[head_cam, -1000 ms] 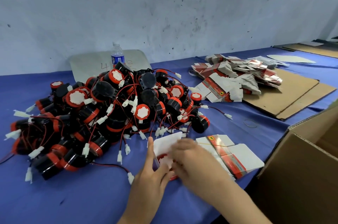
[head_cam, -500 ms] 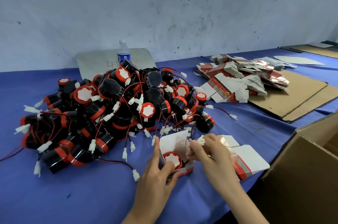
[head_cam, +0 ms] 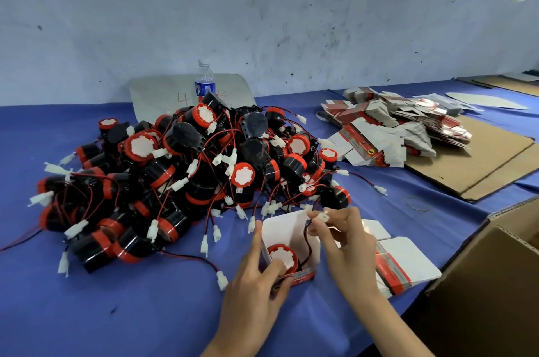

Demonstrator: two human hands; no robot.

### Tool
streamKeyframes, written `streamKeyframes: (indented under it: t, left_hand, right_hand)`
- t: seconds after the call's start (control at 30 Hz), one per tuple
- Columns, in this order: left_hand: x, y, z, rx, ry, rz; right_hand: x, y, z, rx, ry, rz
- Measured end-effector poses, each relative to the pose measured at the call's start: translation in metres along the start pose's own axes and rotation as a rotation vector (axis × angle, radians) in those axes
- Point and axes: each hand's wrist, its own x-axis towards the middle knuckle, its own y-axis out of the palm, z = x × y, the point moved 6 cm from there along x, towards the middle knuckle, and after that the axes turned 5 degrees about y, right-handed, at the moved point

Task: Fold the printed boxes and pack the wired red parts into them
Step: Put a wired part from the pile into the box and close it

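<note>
Near the centre of the desk (head_cam: 116, 313), which is covered in blue cloth, an opened printed box (head_cam: 287, 229) stands upright with its top flap raised; one wired red part (head_cam: 282, 257) sits inside it, white face up. The left hand (head_cam: 256, 278) grips the box, thumb hooked over the near rim and forefinger laid along the left wall; the right hand (head_cam: 350, 251) is just right of the box, two fingers clamped together on the part's white connector (head_cam: 322, 216) above the box's far right corner, the wire running down into the box. To the left and farther back lies a large pile of wired red parts (head_cam: 186, 178), its white plugs spilling toward the box; a water bottle (head_cam: 205, 84) stands behind the pile near the wall. At far right a heap of flat printed boxes (head_cam: 393, 129) rests partly on a cardboard sheet (head_cam: 481, 158); a few more flat boxes (head_cam: 402, 263) lie beside the right wrist; a brown carton (head_cam: 495, 283) fills the near right corner; a rubber band (head_cam: 417, 204) lies between sheet and carton.
</note>
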Motion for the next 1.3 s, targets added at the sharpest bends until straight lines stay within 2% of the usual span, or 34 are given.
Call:
streamKeyframes:
  t: [0.13, 0.33, 0.43, 0.53, 0.67, 0.8, 0.87, 0.97, 1.1, 1.2, 1.3]
  left_hand:
    - [0.000, -0.001, -0.003, -0.009, 0.007, 0.004]
    - [0.001, -0.002, -0.005, 0.014, 0.010, 0.004]
    - [0.002, -0.001, -0.005, 0.048, -0.002, 0.011]
    - [0.003, -0.001, -0.005, 0.051, -0.001, 0.004]
    - [0.001, -0.001, -0.005, -0.008, 0.000, 0.003]
    - [-0.004, -0.005, -0.005, -0.072, 0.013, -0.105]
    - [-0.004, -0.008, -0.006, -0.054, -0.004, -0.143]
    - [-0.005, -0.003, -0.009, 0.041, 0.054, -0.119]
    - [-0.004, 0.003, -0.008, 0.115, 0.111, -0.051]
    - [-0.003, 0.002, -0.009, 0.100, 0.101, -0.046]
    - [-0.004, 0.000, -0.011, 0.118, 0.091, -0.027]
  right_hand:
    - [-0.004, 0.004, -0.006, -0.044, -0.053, 0.020]
    - [-0.012, 0.012, 0.002, -0.501, -0.433, 0.076]
    - [-0.022, 0.016, -0.001, -0.694, -0.508, 0.116]
    - [-0.023, 0.022, 0.000, -0.825, -0.499, 0.181]
    - [-0.008, 0.039, -0.001, -0.994, -0.258, 0.399]
    - [0.000, 0.053, -0.008, -0.990, -0.153, 0.454]
    - [-0.002, 0.055, -0.019, -0.822, -0.036, 0.486]
    - [-0.005, 0.042, -0.027, -0.501, 0.106, 0.264]
    - [-0.021, 0.033, -0.026, -0.464, 0.031, 0.137]
    - [-0.032, 0.029, -0.021, -0.416, -0.069, 0.120]
    - [-0.036, 0.025, -0.024, -0.404, -0.066, 0.163]
